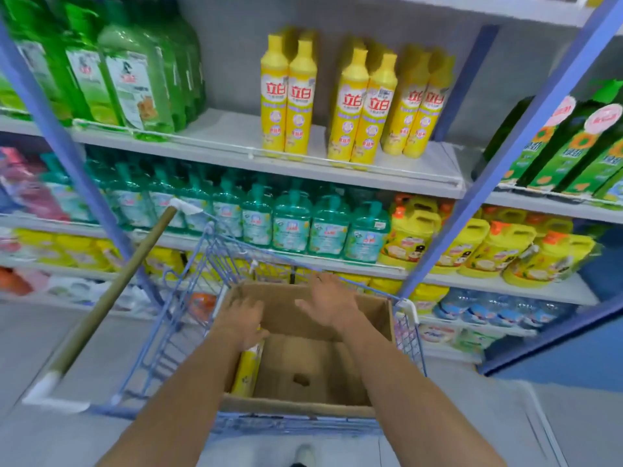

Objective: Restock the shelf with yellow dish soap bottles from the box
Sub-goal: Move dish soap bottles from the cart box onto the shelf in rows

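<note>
While both hands sit over the cardboard box (pixel 303 358) in the wire cart (pixel 175 332), only one yellow dish soap bottle (pixel 247 369) shows, standing against the box's left wall. Left hand (pixel 242 318) is curled down onto its cap; can't tell if the grip is fully closed. Right hand (pixel 332 306) is spread, holding nothing, near the far flap.

Risks: bottle catches the box rim or cart wire on the lift and slips, since a cap-only hold is weak. Setting it down hard could topple the yellow bottles on the shelf (pixel 350 106) standing near the front lip.

Open room: shelf (pixel 219 129) has a bare stretch left of that row, plus gaps between pairs.
</note>
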